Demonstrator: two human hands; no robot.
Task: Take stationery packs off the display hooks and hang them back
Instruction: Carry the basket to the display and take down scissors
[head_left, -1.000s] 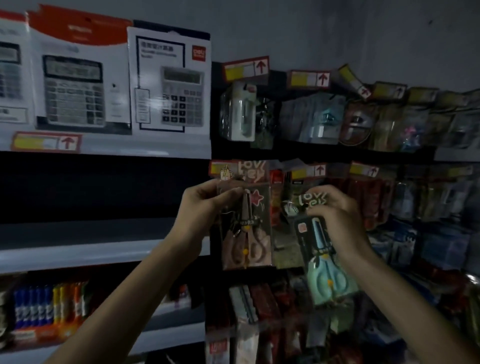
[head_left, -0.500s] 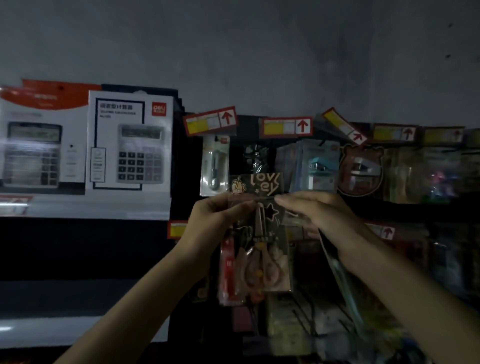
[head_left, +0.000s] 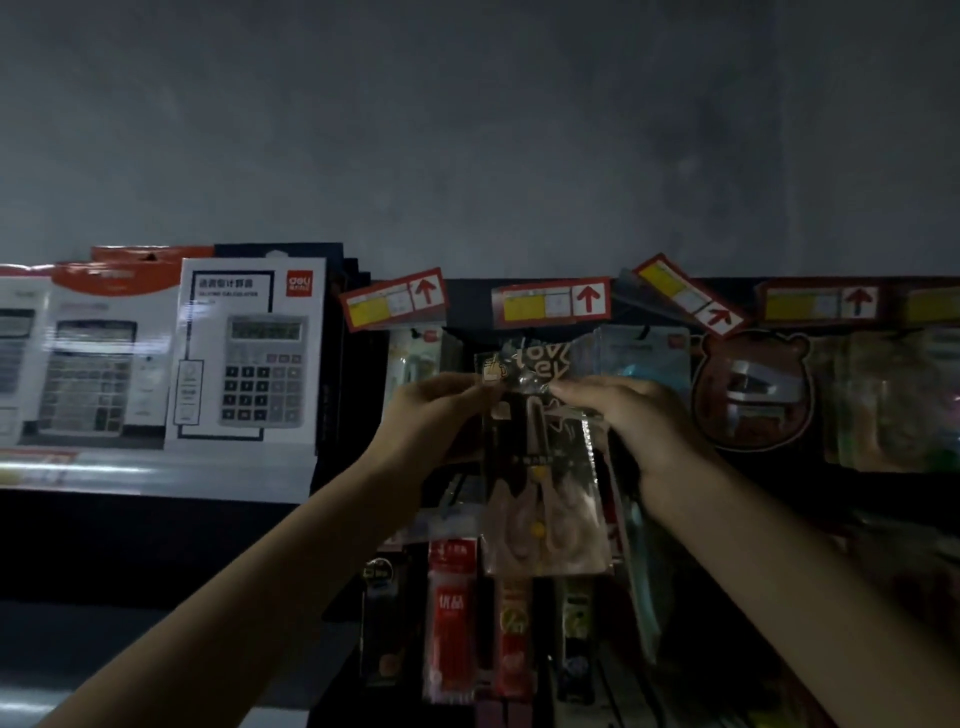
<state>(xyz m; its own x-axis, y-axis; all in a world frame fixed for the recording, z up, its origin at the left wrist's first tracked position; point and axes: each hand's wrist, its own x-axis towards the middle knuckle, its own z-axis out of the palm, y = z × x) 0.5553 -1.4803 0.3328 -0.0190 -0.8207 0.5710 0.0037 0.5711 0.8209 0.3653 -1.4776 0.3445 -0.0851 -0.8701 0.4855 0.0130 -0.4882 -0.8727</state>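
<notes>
A clear pack of pink scissors (head_left: 545, 499) with a black "love" header hangs between my hands in front of the top row of hooks. My left hand (head_left: 431, 415) pinches the header's left corner. My right hand (head_left: 623, 421) pinches its right corner with the fingertips. A second pack, teal (head_left: 641, 582), hangs edge-on below my right palm; how it is held is hidden. Behind the header sit hanging packs and a red price tag (head_left: 550, 304).
Boxed calculators (head_left: 244, 353) stand on the shelf at left. A bear-shaped stapler pack (head_left: 753, 389) and more packs hang to the right. Red pen packs (head_left: 449, 618) hang on lower hooks under the scissors. Grey wall above.
Both hands rose with the pink scissors pack to the top hook row as the view tilted up. My right hand, earlier out to the right holding only the teal pack, came to the pink pack's header.
</notes>
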